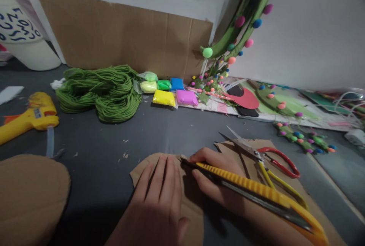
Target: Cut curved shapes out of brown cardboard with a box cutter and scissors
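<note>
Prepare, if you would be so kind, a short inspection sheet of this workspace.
Surface: dark grey tabletop, small scraps scattered.
Work in hand: cardboard piece; yellow utility knife, blade at its top edge.
Clutter: open scissors over another cardboard sheet; green cord bundle and yellow glue gun leftward.
Hands: left hand flat on the cardboard; right hand grips the knife.
Cables: white cord-like loops far right, blurred.
Surroundings: upright cardboard panel behind.
</note>
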### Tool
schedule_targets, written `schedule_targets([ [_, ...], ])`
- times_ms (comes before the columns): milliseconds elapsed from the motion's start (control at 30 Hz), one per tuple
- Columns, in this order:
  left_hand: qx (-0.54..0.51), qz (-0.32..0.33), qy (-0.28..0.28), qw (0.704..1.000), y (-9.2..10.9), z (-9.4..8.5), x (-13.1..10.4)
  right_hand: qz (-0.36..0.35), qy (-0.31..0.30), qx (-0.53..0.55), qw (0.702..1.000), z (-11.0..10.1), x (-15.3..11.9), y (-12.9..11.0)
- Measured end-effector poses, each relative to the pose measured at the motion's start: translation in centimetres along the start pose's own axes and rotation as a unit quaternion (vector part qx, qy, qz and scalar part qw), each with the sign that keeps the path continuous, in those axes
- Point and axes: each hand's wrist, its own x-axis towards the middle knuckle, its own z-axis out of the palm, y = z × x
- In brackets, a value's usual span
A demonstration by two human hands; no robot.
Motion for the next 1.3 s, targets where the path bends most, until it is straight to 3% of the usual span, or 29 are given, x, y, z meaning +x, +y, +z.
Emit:
schedule_targets([
  [333,-0.007,0.013,0.008,1.0,-0.3,0.1,-0.2,-0.034,0.022,-0.015,0.999,-0.1,-0.5,0.0],
  [533,-0.005,-0.014,-0.034,0.999,0.1,-0.8,0.3,-0.019,0.019,-0.021,0.999,0.2,-0.7,0.1],
  [700,-0.001,0.018,-0.008,1.0,-0.3,0.1,-0.1,-0.02,0.068,0.001,0.997,0.4,-0.8,0.3],
  [800,0.001,0.032,0.011,0.999,-0.4,0.4,-0.3,-0.014,0.05,0.002,0.999,0.2,-0.6,0.2],
  [1300,-0.004,-0.015,-0.038,0.999,0.2,-0.8,0.2,-0.047,0.018,-0.043,0.998,0.5,-0.4,0.1],
])
